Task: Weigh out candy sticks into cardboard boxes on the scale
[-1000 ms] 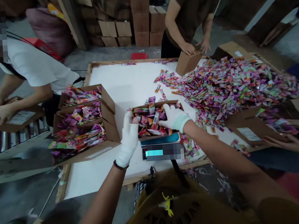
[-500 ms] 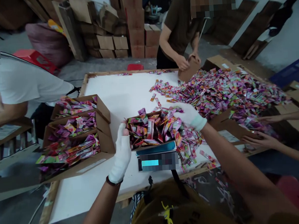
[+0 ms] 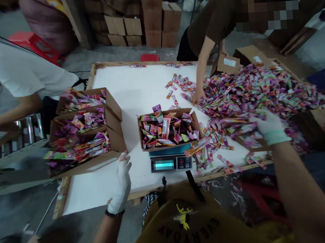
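My left hand (image 3: 121, 184), in a white glove with bare fingertips, is raised over the table's near side, beside the corner of the filled cartons (image 3: 114, 120). Its fingers are slightly apart and hold nothing. My right hand (image 3: 271, 126), also gloved, is over the heap of small wrapped packets (image 3: 259, 86) on the right. Blurred packets (image 3: 241, 122) are at its fingers, apparently in its grip. Between my hands an open cardboard box (image 3: 153, 148) full of the same packets sits on a digital scale (image 3: 184, 162) with a lit display.
The white table (image 3: 116, 80) has a wooden rim. Across it, a person (image 3: 212, 37) reaches into the heap while holding a small carton (image 3: 225, 64). Another person (image 3: 24, 78) stands at left by a roller conveyor (image 3: 29, 129). A red stool (image 3: 263, 196) is below right.
My right hand has swung right from the box to the heap, with packets at its fingers. My left hand has let go of the box and drawn back left. The person opposite has reached down.
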`<state>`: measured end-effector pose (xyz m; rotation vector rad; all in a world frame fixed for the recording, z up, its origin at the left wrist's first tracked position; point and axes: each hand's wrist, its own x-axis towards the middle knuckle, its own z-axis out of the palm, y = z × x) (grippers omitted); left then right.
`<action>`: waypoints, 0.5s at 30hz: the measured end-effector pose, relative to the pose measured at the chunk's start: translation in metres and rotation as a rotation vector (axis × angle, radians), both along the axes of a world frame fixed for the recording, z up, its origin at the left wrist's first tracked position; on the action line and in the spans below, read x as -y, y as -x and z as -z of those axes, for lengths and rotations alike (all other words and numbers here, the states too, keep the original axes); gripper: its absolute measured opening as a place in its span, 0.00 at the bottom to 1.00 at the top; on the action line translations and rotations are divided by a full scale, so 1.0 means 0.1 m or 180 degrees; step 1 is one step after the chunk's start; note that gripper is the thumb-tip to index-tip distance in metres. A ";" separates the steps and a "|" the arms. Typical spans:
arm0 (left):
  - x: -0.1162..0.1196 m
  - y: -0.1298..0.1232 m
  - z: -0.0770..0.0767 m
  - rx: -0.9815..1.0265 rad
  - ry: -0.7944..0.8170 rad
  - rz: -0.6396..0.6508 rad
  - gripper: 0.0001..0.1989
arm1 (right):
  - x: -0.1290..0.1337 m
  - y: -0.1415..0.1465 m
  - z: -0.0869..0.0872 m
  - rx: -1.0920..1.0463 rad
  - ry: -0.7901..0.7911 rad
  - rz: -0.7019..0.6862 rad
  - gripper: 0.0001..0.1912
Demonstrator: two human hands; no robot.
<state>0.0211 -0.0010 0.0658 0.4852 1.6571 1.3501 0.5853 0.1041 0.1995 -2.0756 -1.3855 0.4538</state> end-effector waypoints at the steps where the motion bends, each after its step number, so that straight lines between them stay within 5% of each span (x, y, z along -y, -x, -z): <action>1: 0.06 0.00 0.07 0.0086 0.0105 -0.0034 0.30 | 0.03 -0.01 0.13 0.0309 0.0197 0.0160 0.11; 4: 0.14 0.01 0.18 0.0193 0.0195 -0.0054 0.28 | 0.08 0.09 0.38 0.0682 0.0554 0.0331 0.14; 7: 0.15 0.01 0.18 0.0193 0.0208 -0.0067 0.29 | 0.05 0.19 0.38 0.0745 0.0536 0.0308 0.16; 12: 0.16 -0.01 0.15 0.0198 0.0211 0.0006 0.31 | -0.03 0.48 -0.07 0.0399 0.0005 0.0207 0.21; 15: 0.18 -0.04 0.19 0.0190 0.0269 0.0088 0.31 | -0.04 0.91 -0.48 -0.0668 -0.0094 -0.0446 0.27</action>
